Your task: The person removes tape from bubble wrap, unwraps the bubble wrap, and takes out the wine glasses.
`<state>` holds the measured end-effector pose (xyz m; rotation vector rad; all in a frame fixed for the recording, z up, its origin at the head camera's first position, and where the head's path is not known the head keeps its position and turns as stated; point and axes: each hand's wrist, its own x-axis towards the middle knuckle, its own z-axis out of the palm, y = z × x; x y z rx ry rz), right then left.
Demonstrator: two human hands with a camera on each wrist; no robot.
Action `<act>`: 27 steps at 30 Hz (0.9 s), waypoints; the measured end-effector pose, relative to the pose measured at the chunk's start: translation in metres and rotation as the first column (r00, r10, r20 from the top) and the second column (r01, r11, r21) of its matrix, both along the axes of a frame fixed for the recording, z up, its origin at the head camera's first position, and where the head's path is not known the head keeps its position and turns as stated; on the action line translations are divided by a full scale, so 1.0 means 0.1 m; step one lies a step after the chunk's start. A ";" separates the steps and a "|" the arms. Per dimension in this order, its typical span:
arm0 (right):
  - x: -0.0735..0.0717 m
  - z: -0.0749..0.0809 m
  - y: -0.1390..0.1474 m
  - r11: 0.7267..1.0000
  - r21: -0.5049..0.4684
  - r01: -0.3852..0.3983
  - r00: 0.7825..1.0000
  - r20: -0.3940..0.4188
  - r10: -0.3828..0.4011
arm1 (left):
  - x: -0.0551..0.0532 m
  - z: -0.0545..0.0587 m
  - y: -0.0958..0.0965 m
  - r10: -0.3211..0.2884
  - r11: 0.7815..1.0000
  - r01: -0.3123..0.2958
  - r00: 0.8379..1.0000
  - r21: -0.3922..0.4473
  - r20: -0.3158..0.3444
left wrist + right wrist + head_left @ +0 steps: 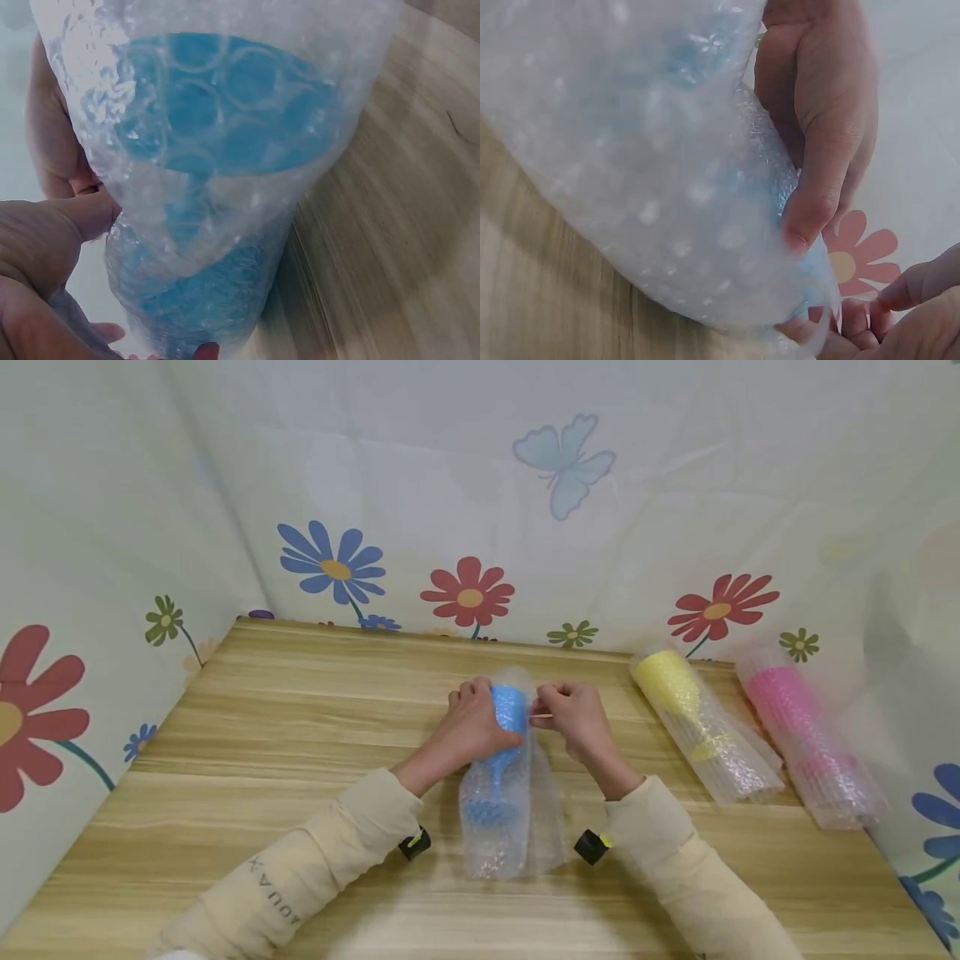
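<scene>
Head: 1 wrapped blue goblet (510, 706) between left hand (472, 725), right hand (581, 718).

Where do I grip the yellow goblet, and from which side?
Probably round the bowl of the yellow goblet, from the left: it lies wrapped on its side, the bowl fuller than the stem, and the pink goblet lies close on its right. The left hand holds the blue goblet likewise.

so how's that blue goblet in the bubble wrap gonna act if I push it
The blue goblet would probably tend to roll, since its bubble wrap forms a roundish tube. The loose flap beside it might check that. The wrap's near end is likely floppy, as it reaches past the goblet's foot.
</scene>
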<state>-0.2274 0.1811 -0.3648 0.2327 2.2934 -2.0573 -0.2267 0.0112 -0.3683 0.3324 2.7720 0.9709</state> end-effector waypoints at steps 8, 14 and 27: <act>0.00 -0.01 0.01 0.987 -0.163 0.014 0.998 0.058 -0.005 | 0.02 0.02 -0.01 -0.012 1.000 0.012 0.999 0.008 0.046; 0.00 -0.04 -0.01 0.968 -0.248 0.027 0.998 0.055 -0.014 | 0.03 -0.02 0.00 0.068 0.997 -0.068 0.998 0.026 -0.004; 0.13 -0.04 0.06 0.899 -0.420 0.122 0.992 0.035 -0.118 | -0.02 -0.12 -0.04 0.137 0.988 -0.136 0.991 0.075 -0.001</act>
